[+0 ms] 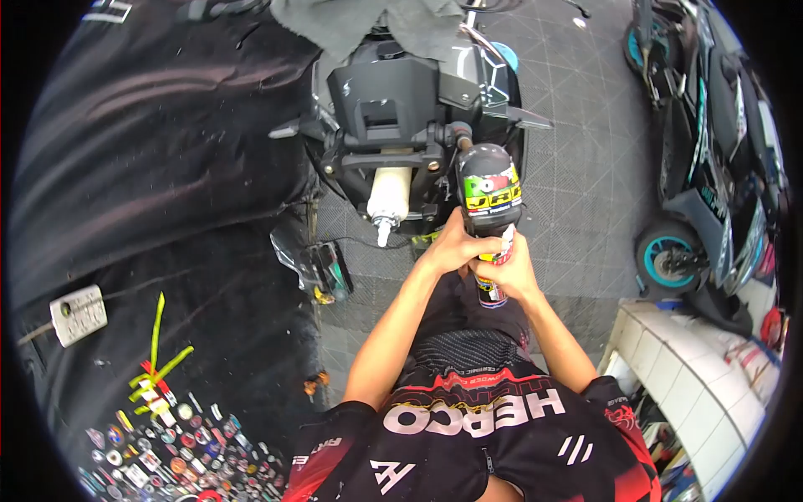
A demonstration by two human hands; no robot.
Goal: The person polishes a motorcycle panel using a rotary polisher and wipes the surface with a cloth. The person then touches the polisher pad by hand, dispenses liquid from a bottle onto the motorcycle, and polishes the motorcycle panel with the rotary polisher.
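Green and yellow stickers (pixel 492 196) mark the black muffler (pixel 487 161), white lettering (pixel 475 415) the black-and-red shirt (pixel 456 460).

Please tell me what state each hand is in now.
Left hand: at the can; fingers mostly hidden, closure cannot be told.
Right hand: closed, holding the can.

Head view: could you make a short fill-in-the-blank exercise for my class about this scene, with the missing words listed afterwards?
1. The labelled cylinder is gripped not by one hand but by ____: left hand and right hand.
2. Large white letters across the shirt spell ____.
3. The power strip lies toward the picture's ____ side.
4. The scooter stands toward the picture's ____ side.

Missing words: two; HERCO; left; right.
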